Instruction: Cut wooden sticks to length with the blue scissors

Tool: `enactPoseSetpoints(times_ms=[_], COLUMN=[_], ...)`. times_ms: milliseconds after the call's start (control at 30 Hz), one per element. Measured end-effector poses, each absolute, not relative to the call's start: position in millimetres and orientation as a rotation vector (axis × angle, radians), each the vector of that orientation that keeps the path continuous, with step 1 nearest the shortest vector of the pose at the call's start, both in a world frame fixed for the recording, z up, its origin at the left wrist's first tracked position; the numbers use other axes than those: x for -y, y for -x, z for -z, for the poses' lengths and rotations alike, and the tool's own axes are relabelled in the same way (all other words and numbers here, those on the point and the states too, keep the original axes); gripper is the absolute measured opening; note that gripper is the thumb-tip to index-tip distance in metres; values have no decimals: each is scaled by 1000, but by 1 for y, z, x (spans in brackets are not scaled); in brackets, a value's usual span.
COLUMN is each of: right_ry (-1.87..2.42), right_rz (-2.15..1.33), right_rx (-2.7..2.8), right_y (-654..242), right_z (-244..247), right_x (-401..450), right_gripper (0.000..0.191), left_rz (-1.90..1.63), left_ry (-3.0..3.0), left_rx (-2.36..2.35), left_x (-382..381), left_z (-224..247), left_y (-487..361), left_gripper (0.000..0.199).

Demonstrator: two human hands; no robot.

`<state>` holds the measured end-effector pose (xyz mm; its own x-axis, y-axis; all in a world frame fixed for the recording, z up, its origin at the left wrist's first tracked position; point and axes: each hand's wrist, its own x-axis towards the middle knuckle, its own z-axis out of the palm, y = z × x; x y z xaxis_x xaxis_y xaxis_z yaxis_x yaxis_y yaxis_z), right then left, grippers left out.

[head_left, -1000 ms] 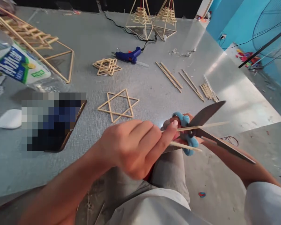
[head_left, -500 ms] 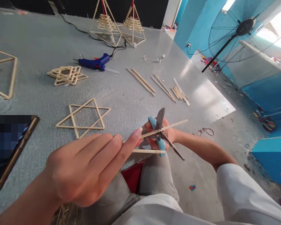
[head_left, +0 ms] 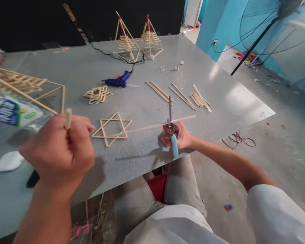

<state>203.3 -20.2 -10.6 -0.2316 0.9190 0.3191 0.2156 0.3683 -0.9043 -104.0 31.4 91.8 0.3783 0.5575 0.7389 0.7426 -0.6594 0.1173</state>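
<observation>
My left hand (head_left: pixel 62 149) is a closed fist over the table's left side, holding a thin wooden stick (head_left: pixel 68 118) whose end points up. My right hand (head_left: pixel 183 135) grips scissors (head_left: pixel 175 145) with light blue handles, near the table's front edge. A long wooden stick (head_left: pixel 147 126) crosses at the scissors, its left end over a six-pointed stick star (head_left: pixel 122 125). Whether the blades or my right fingers support this stick, I cannot tell.
Behind the star are a stacked stick star (head_left: pixel 98 95), a blue glue gun (head_left: pixel 118 80) and two stick pyramids (head_left: pixel 149 44). Loose sticks (head_left: pixel 159 91) and a bundle of short sticks (head_left: pixel 198 100) lie centre right. A plastic package (head_left: pixel 17 110) is beside my left hand.
My left hand has swung left, away from the scissors, and is now a fist around a stick. The scissor blades have come closer together. The view has shifted left.
</observation>
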Motion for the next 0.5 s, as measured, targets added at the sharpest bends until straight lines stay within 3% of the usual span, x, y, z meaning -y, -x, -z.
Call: enactPoseSetpoints(times_ms=[167,233,367,500], right_ry=[990,1005,1061,1083], right_rz=[-908,-922,-941,-932], right_rx=[1682,1665,1598,1575], right_y=[-204,-203,-202,-202], right_z=[4,4,7,9], right_x=[19,18,16,14], right_gripper=[40,38,37,36], left_rz=[438,255,-393,-436], left_ry=[2282,2212,2062,2160], left_rx=[1388,1466,2117,2264], left_x=[-41,-49,-64,-79], left_z=[-82,-71,-64,-69], left_y=[189,210,214,216], left_gripper=[46,63,99,96])
